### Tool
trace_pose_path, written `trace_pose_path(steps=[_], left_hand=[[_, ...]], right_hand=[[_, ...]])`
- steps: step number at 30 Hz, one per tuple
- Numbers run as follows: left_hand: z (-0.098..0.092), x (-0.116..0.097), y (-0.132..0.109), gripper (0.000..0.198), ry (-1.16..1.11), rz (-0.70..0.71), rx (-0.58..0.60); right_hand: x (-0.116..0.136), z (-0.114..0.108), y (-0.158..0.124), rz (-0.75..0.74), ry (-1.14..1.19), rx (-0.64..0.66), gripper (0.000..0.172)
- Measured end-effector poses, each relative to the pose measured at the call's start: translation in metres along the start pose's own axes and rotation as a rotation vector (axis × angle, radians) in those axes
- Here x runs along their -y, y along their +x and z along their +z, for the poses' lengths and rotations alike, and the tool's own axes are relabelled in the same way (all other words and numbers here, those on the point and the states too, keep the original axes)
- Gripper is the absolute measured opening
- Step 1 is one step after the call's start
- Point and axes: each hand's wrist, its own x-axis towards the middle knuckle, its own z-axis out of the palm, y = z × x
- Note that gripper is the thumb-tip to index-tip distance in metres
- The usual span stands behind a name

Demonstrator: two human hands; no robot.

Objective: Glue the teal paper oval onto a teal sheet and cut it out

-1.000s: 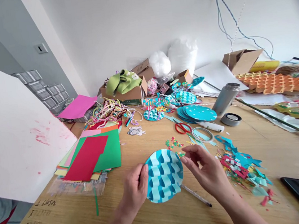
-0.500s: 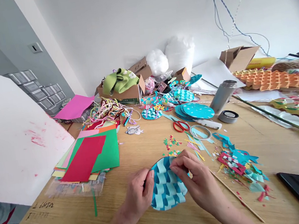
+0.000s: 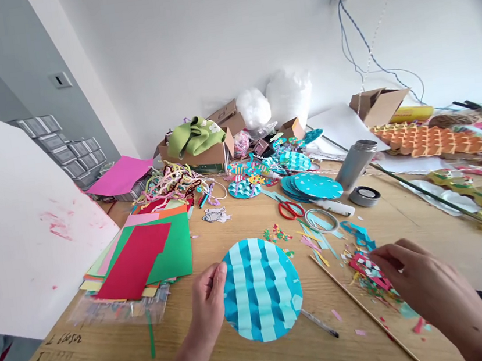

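While sheets of coloured paper (image 3: 134, 264) lie beyond and left of the left hand (image 3: 207, 302), that hand pinches the blue striped disc (image 3: 261, 289) by its left edge, between the two hands; a pen (image 3: 322, 325) lies just right of the disc, then a thin stick (image 3: 362, 305); the right hand (image 3: 429, 283), well apart, bunches its fingertips over the paper scraps (image 3: 368, 270), whether on anything I cannot tell; a harder left-hand squeeze could crease the raised strips, and a sweeping right wrist could scatter scraps; no brand is legible; handwriting (image 3: 61, 340) far left of the hands appears inverted, too unclear to read.
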Motion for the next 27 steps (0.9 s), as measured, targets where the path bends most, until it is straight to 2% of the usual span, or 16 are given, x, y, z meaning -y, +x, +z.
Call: trace_pose_path(steps=[2, 3, 5, 7, 9, 11, 13, 17, 20, 23, 27], left_hand=[[0.0, 0.001, 0.0, 0.047, -0.045, -0.023, 0.012], [0.0, 0.001, 0.0, 0.047, -0.06, -0.026, 0.017], [0.001, 0.002, -0.001, 0.047, -0.075, -0.025, 0.03], [0.001, 0.002, -0.001, 0.047, -0.08, -0.029, 0.047], [0.001, 0.001, -0.002, 0.047, -0.08, -0.033, 0.074], [0.002, 0.0, -0.002, 0.047, -0.056, -0.023, 0.108], [0.002, -0.001, -0.002, 0.048, -0.009, -0.003, 0.139], [0.002, -0.004, -0.003, 0.051, 0.029, 0.009, 0.165], [0.003, -0.004, -0.003, 0.053, 0.017, -0.009, 0.168], [0.004, -0.003, -0.003, 0.053, -0.059, -0.069, 0.179], [0.007, 0.001, -0.001, 0.052, -0.2, -0.179, 0.175]], right_hand=[[-0.018, 0.008, -0.004, -0.049, -0.109, -0.067, 0.024], [-0.02, 0.011, -0.005, -0.079, -0.134, -0.099, 0.024], [-0.006, 0.014, -0.006, -0.11, -0.081, -0.101, 0.024], [0.027, 0.014, -0.006, -0.083, 0.142, 0.036, 0.026], [0.067, 0.014, -0.005, -0.05, 0.428, 0.287, 0.031], [0.101, 0.017, -0.005, -0.085, 0.654, 0.485, 0.037], [0.121, 0.023, -0.006, -0.107, 0.75, 0.55, 0.043], [0.125, 0.04, -0.011, 0.008, 0.844, 0.58, 0.049], [0.121, 0.048, -0.016, 0.051, 0.9, 0.548, 0.052], [0.124, 0.049, -0.021, 0.059, 0.961, 0.507, 0.052], [0.129, 0.047, -0.023, 0.087, 1.055, 0.515, 0.053]])
